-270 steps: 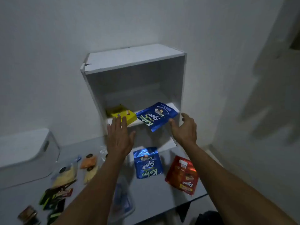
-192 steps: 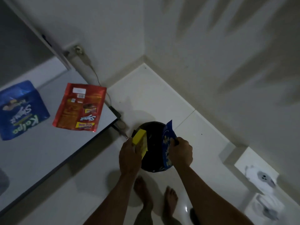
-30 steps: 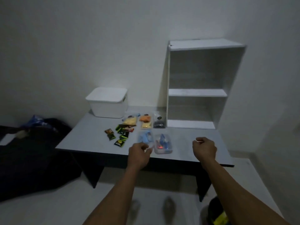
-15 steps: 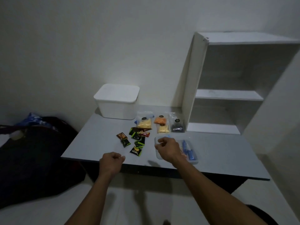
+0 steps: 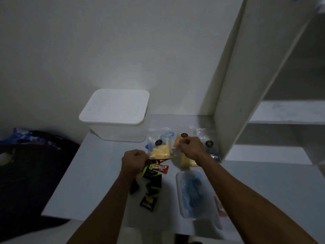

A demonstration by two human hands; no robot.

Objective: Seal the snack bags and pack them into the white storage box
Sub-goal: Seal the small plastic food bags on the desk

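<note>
A clear bag of yellow snacks (image 5: 161, 150) sits in front of the lidded white storage box (image 5: 121, 133) at the back of the grey table (image 5: 88, 182). My left hand (image 5: 134, 161) pinches this bag's lower left corner. My right hand (image 5: 190, 147), fingers curled, grips its right edge. A second clear bag with orange and yellow snacks (image 5: 188, 162) lies partly under my right hand. A third clear bag with dark contents (image 5: 210, 147) lies next to the shelf unit.
Several small dark and red sachets (image 5: 153, 175) lie below my left hand. A clear bag holding blue items (image 5: 191, 189) lies near the table's front edge. A tall white shelf unit (image 5: 228, 103) stands on the table's right. A dark bag (image 5: 26, 164) sits left of the table.
I have come closer to the table. Both hands moved forward from the front edge to the clear bag of yellow snacks and took hold of it.
</note>
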